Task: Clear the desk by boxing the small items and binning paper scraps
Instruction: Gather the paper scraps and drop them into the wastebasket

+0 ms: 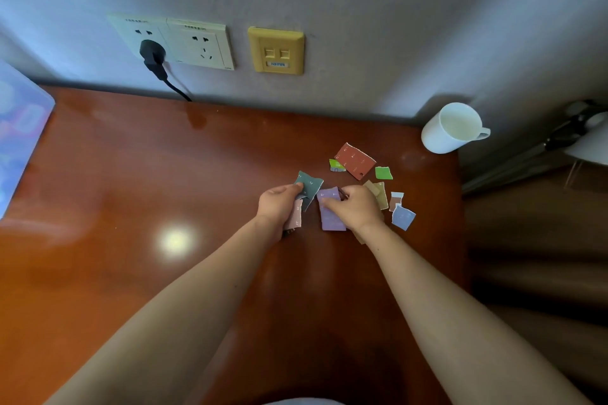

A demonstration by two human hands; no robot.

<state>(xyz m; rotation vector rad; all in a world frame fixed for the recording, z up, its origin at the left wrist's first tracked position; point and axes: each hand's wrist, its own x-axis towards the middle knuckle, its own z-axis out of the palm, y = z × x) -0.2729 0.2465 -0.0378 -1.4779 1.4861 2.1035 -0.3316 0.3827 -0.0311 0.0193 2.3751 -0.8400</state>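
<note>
Torn coloured paper scraps lie on the brown desk (164, 174) right of centre. My left hand (278, 204) grips a grey-green scrap (311, 186) together with a pink scrap (296, 217) under the palm. My right hand (353, 207) pinches a purple scraps (330, 215) at its upper edge. Loose on the desk beyond my hands are a red-brown scrap (355, 159), two green scraps (383, 173), a tan scrap (378, 192) and a blue scrap (404, 217).
A white mug (450, 128) stands at the desk's back right corner. Wall sockets (184, 41) with a black plug (153, 56) and cable sit above the back edge. A translucent box (19, 135) is at the far left. The desk's right edge drops off near the scraps.
</note>
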